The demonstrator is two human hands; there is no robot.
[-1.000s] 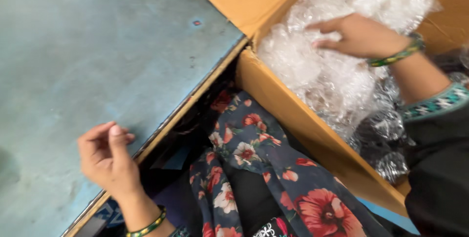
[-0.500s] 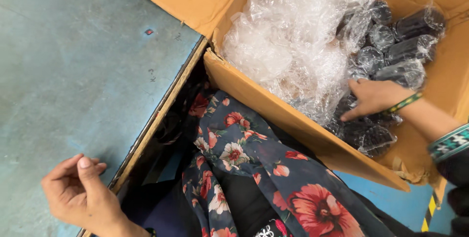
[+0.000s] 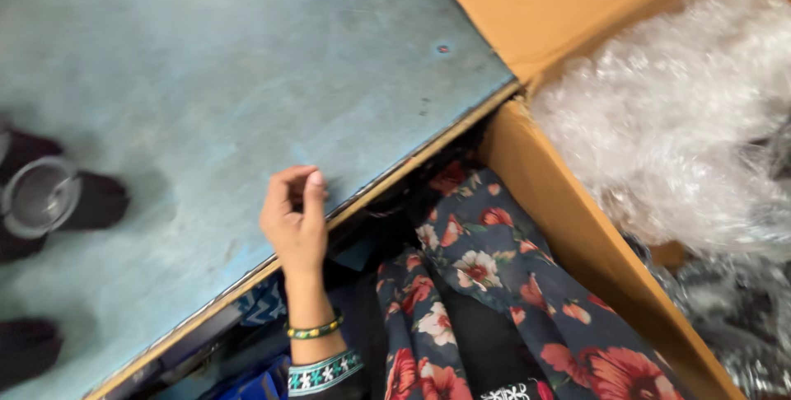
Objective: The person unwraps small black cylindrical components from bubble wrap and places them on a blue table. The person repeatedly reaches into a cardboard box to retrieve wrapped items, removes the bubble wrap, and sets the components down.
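Observation:
My left hand point(image 3: 295, 219) rests on the near edge of a worn blue-grey table point(image 3: 231, 95), fingers curled loosely with nothing in them. A green and yellow beaded bangle sits on its wrist. My right hand is out of view. To the right stands an open cardboard box point(image 3: 568, 227) filled with clear bubble wrap point(image 3: 684, 128) and dark wrapped pieces point(image 3: 733, 309) lower down.
A dark scarf with red and white flowers point(image 3: 486, 285) lies over my lap between table and box. At the table's left edge sits a dark object with a round clear glass lens point(image 3: 37, 196), and another dark shape point(image 3: 29, 350) below it.
The view swung left. My right hand, which was on the dark wrapped pieces in the box, has left the view. My left hand now sits higher on the table edge.

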